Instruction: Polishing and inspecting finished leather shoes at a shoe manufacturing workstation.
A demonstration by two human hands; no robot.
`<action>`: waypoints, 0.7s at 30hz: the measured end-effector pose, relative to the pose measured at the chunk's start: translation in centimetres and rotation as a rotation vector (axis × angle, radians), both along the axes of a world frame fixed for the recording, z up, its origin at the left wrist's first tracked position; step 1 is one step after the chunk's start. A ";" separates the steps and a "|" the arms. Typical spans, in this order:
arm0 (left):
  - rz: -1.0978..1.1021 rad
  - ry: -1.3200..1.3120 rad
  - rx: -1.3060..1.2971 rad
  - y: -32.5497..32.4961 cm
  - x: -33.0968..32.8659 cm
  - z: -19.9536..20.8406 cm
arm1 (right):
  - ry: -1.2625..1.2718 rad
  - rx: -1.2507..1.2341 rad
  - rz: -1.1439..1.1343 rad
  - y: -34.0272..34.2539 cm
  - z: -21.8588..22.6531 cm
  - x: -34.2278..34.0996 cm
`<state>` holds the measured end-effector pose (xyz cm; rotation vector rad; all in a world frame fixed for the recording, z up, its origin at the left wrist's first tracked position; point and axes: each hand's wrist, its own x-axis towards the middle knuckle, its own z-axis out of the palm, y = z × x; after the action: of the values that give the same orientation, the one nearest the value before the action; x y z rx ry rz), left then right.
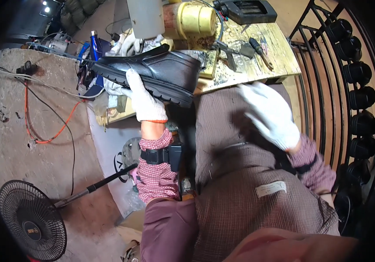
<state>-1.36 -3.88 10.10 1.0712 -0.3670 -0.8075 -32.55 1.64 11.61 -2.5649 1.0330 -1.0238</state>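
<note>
A black leather shoe (170, 70) with a thick ridged sole lies sideways above the near edge of the workbench. My left hand (146, 98), in a white knit glove with an orange cuff, grips it from below along the sole. To the right, my gloved right hand (271, 115) hangs over the apron (222, 118) on my lap, apart from the shoe. Its fingers are stretched out, slightly smeared by motion, and nothing shows in them. The shoe hides part of the bench and some pale gloves or rags (130, 46) behind it.
The paint-stained wooden bench (279, 56) carries a yellow cup-shaped part (198, 19), a dark-handled tool (260, 52) and a black case (250, 11). A metal rack (323, 87) with black shoes stands right. A fan (32, 220) and loose cables (47, 142) are left.
</note>
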 end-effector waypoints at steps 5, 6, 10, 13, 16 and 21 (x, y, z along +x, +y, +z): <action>-0.180 -0.002 0.009 3.3 -2.1 -1.3 | -0.030 -0.468 0.272 -4.3 1.7 9.8; -0.132 0.058 -0.021 3.6 -2.7 -1.5 | -0.038 -0.441 0.343 -4.3 2.5 10.6; -0.012 -0.200 0.134 4.7 -3.5 2.4 | 0.319 -0.057 0.267 -0.2 1.3 7.2; 0.007 -0.002 -0.018 3.6 -0.9 1.6 | 0.215 0.375 0.273 1.8 -1.8 1.3; -0.155 0.229 -0.075 4.3 2.0 -1.4 | 0.040 0.441 -0.004 3.1 -2.5 -3.2; -0.379 0.290 -0.193 3.6 -2.5 -5.2 | -0.370 0.843 -0.414 6.2 -2.8 -7.2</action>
<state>-3.86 -0.25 4.94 0.6984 -0.3977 -1.2228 -39.80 7.88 8.85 -1.4699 1.4975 -0.8350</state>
